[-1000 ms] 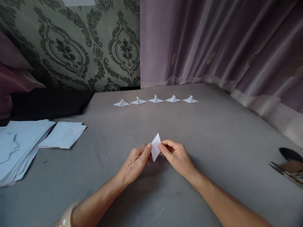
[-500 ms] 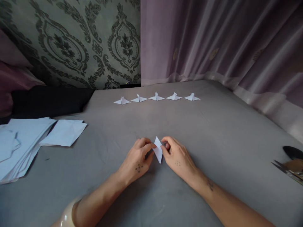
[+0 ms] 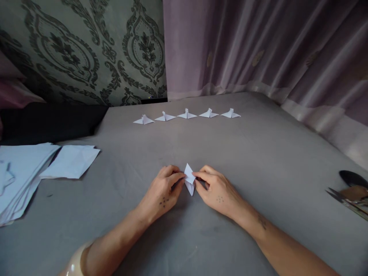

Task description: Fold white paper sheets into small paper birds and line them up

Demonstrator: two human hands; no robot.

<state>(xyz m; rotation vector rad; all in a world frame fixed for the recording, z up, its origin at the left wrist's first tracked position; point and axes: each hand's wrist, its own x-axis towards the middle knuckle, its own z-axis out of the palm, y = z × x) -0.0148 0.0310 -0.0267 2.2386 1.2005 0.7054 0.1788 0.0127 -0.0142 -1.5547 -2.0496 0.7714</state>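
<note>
A small white piece of folded paper (image 3: 189, 178) is held upright-pointed between my two hands, just above or on the grey surface. Its upper part is a diamond shape, and a narrower folded point shows below. My left hand (image 3: 166, 188) pinches its left edge between thumb and fingers. On the opposite edge, my right hand (image 3: 217, 187) grips it the same way, index finger and thumb at the paper. The fingertips behind the paper are hidden.
Several folded paper birds (image 3: 186, 114) stand in a row farther back on the grey cloth surface (image 3: 253, 153). White sheets (image 3: 25, 176) and smaller paper squares (image 3: 70, 161) lie at left. Scissors (image 3: 342, 197) and a black round object (image 3: 353, 181) are at right. Behind hangs a curtain (image 3: 230, 46).
The paper's front layer has shifted, so a lower folded point now shows beneath the diamond. My right fingers have closed onto its right edge. The whole view has shifted slightly.
</note>
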